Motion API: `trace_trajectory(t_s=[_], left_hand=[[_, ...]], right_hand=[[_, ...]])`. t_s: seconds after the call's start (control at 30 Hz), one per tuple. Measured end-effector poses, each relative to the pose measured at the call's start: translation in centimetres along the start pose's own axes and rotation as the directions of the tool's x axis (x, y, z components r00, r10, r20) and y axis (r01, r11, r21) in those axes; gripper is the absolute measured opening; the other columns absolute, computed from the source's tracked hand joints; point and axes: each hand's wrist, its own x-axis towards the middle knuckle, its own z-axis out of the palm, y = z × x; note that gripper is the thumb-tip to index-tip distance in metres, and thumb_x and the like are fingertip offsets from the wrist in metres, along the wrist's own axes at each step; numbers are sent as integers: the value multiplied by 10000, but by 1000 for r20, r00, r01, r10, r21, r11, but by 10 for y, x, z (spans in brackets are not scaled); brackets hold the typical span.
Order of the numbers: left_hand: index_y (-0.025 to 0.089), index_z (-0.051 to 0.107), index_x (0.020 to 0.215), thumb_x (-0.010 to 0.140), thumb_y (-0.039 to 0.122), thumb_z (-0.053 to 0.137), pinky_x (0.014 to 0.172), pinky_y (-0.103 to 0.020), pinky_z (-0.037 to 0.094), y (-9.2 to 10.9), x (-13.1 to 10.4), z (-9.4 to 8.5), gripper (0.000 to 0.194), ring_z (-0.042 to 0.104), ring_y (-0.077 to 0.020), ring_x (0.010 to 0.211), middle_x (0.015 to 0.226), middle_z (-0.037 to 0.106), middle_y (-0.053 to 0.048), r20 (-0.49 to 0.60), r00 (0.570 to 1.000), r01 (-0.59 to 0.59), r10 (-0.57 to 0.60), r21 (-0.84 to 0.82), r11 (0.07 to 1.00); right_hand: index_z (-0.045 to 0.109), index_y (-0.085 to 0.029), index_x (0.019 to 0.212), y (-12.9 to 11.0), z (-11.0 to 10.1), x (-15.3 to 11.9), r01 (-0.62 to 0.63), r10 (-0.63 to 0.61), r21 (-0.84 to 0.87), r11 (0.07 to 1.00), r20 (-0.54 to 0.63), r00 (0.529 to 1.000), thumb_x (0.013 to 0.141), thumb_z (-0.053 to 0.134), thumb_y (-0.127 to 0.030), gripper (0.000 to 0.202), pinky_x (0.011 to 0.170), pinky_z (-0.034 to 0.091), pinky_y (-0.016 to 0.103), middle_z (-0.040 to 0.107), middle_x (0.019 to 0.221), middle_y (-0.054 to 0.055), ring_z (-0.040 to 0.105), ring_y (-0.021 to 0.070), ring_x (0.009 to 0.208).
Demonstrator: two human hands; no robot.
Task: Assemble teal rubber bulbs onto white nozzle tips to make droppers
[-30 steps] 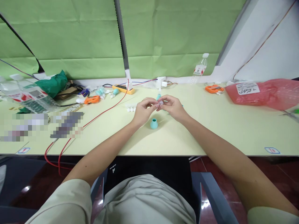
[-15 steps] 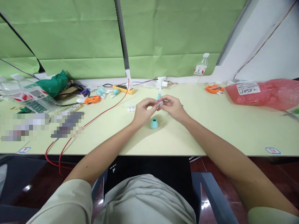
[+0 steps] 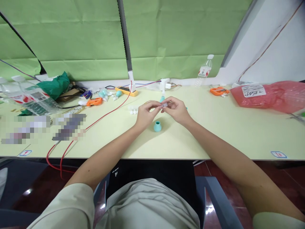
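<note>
My left hand (image 3: 148, 112) and my right hand (image 3: 175, 110) meet above the table, thumbs and forefingers pinched on a small clear plastic piece (image 3: 164, 105). Fingers cover part of it, so its exact kind does not show. Just below the hands a small teal bulb-shaped piece (image 3: 157, 126) stands upright with its round opening upward. Behind my fingertips is another teal piece with a pale top (image 3: 162, 98), partly hidden. Several small white pieces (image 3: 133, 110) lie left of my left hand.
Across the left run red cables (image 3: 105, 114), near an orange tool (image 3: 94, 101) and clear bottles (image 3: 35, 98). At the back are a yellow-black device (image 3: 128, 91) and a water bottle (image 3: 204, 70). A red plastic bag (image 3: 271, 95) and another orange tool (image 3: 219, 91) lie right.
The clear piece has turned slightly between my fingertips and shows a little more. Both hands stay in nearly the same place; the teal bulb-shaped piece has not moved.
</note>
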Motion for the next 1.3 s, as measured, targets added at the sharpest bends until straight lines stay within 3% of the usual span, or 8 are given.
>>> trace_trajectory(t_s=[0.33, 0.5, 0.83, 1.07, 1.3], left_hand=[[184, 778, 887, 749, 379, 870, 910, -393, 572, -3, 4, 0, 256, 703, -203, 939, 978, 753, -72, 27, 979, 202, -201, -214, 956], [197, 787, 891, 768, 413, 858, 933, -394, 559, -6, 5, -2, 259, 699, -217, 991, 1013, 747, -85, 24, 990, 143, -141, -173, 974], [227, 784, 898, 847, 411, 794, 934, -394, 554, -3, 2, -1, 191, 688, -213, 1021, 1005, 732, -86, 5, 999, -33, 33, -14, 999], [222, 777, 858, 826, 420, 814, 923, -394, 557, -2, 3, 0, 204, 683, -209, 1002, 985, 716, -83, 4, 1000, -17, 18, -67, 998], [221, 789, 916, 816, 423, 825, 919, -389, 556, 4, 6, -1, 229, 686, -211, 1011, 1034, 719, -85, 74, 996, 61, -48, -187, 980]], right_hand=[[684, -237, 932, 1, -2, -2, 138, -136, -117, 984, 17, 990, 802, 792, -381, 222, 748, 616, 386, 563, 1001, 45, 628, 193, 880], [616, -239, 976, 0, -1, -3, 74, -75, -70, 995, -6, 997, 790, 809, -382, 303, 741, 601, 371, 617, 928, 23, 641, 188, 862], [646, -238, 928, -2, -1, -5, 167, -170, -139, 976, -9, 985, 826, 786, -358, 211, 739, 621, 384, 567, 954, 26, 638, 184, 846], [638, -239, 898, -6, 1, -6, 143, -147, -106, 984, -31, 989, 804, 806, -409, 257, 734, 627, 399, 585, 931, 27, 641, 189, 835], [617, -239, 907, -16, 0, -4, 72, -73, -54, 996, -23, 997, 752, 845, -494, 376, 667, 593, 373, 613, 834, 12, 619, 176, 760]])
